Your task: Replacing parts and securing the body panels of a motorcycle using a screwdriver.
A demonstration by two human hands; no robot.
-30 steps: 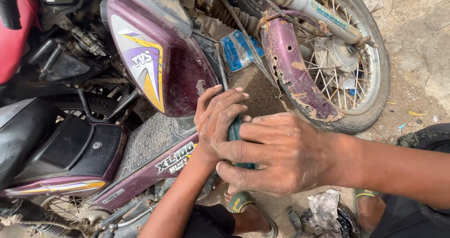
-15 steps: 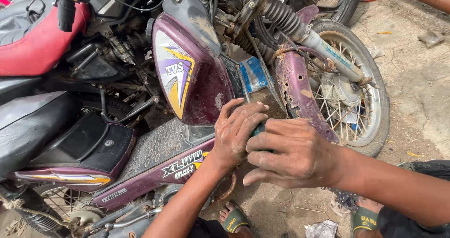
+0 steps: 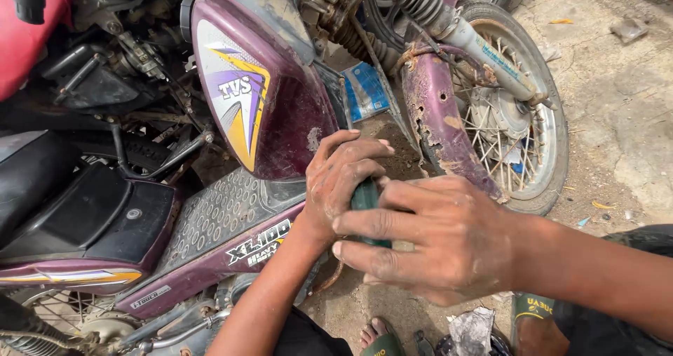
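Observation:
Both my hands meet over a dark green handle, most likely a tool, mostly hidden between them. My left hand curls round it from the left, fingers bent over the top. My right hand wraps over it from the right, fingers pointing left. They sit just beside the purple body panel and the ribbed footboard of a worn purple moped. What the handle's tip touches is hidden.
The rusted purple front mudguard and spoked front wheel stand right of my hands. A black seat lies at left, a red vehicle part top left. A blue packet lies on the dirt ground. My sandalled feet show below.
The view has shifted so the moped and hands sit lower and larger. My hands stay clasped on the green handle, with the left fingers more tightly curled.

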